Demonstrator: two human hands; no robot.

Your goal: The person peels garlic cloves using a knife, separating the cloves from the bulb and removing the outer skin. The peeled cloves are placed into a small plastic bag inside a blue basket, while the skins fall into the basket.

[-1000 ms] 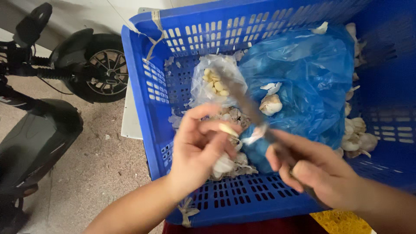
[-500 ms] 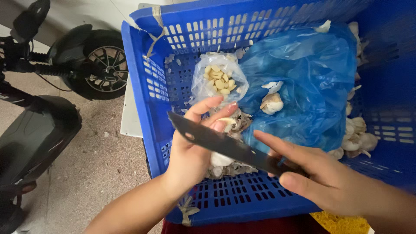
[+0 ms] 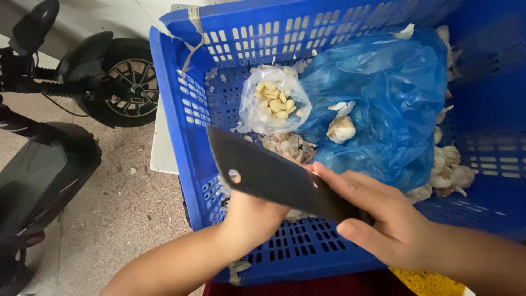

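My right hand [image 3: 378,219] grips a dark cleaver [image 3: 268,175] whose broad blade lies flat across the near side of a blue slotted crate [image 3: 186,126]. Beneath the blade is my left hand [image 3: 249,219], its fingers hidden, so what it holds cannot be seen. Just beyond the blade lie garlic skins [image 3: 287,145]. A clear bag of peeled garlic cloves [image 3: 274,101] sits deeper in the crate. A blue plastic bag [image 3: 383,109] with a garlic bulb [image 3: 341,129] on it fills the crate's right side.
More garlic bulbs [image 3: 452,172] lie at the crate's right wall. A black scooter wheel [image 3: 118,90] and scooter body [image 3: 38,175] stand to the left on the gritty floor. A white board [image 3: 163,145] lies beside the crate.
The cleaver has turned from edge-on to flat and swung left over my left hand, which now lies hidden under the blade. My right hand has slid lower and right.
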